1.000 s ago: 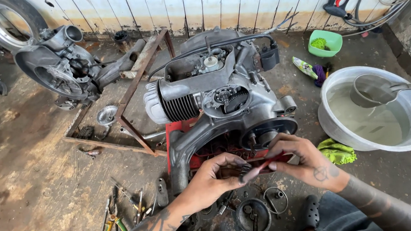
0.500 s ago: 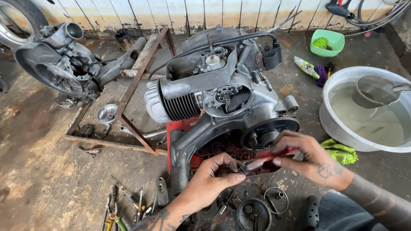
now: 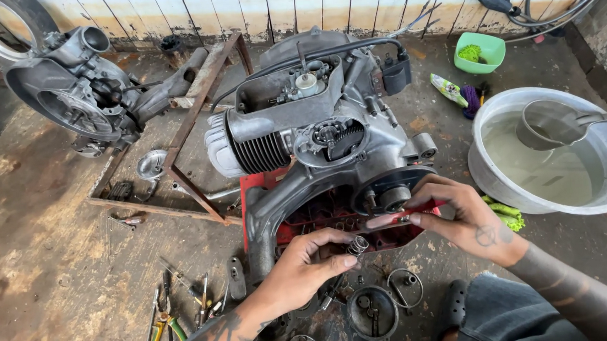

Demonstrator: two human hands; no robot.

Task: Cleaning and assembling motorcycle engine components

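Observation:
A grey scooter engine (image 3: 315,134) rests on a red stand (image 3: 300,228) on the dirty floor. My left hand (image 3: 303,266) pinches a small coiled metal spring (image 3: 357,245) between thumb and fingertips, just below the open crankcase. My right hand (image 3: 463,216) grips a red-handled tool (image 3: 406,217), whose tip points left toward the spring. The two hands are a few centimetres apart in front of the engine's round hub (image 3: 391,196).
Loose round engine parts (image 3: 374,311) lie by my knee. Pliers and hand tools (image 3: 178,307) lie at lower left. A rusty frame (image 3: 175,165) and a second engine (image 3: 77,94) sit at left. A metal basin of water (image 3: 558,152) with a ladle stands at right, a green bowl (image 3: 480,51) behind.
Both hands have shifted slightly; the left hand has brought the spring up and right toward the tool tip, and the right hand has tilted the tool toward it.

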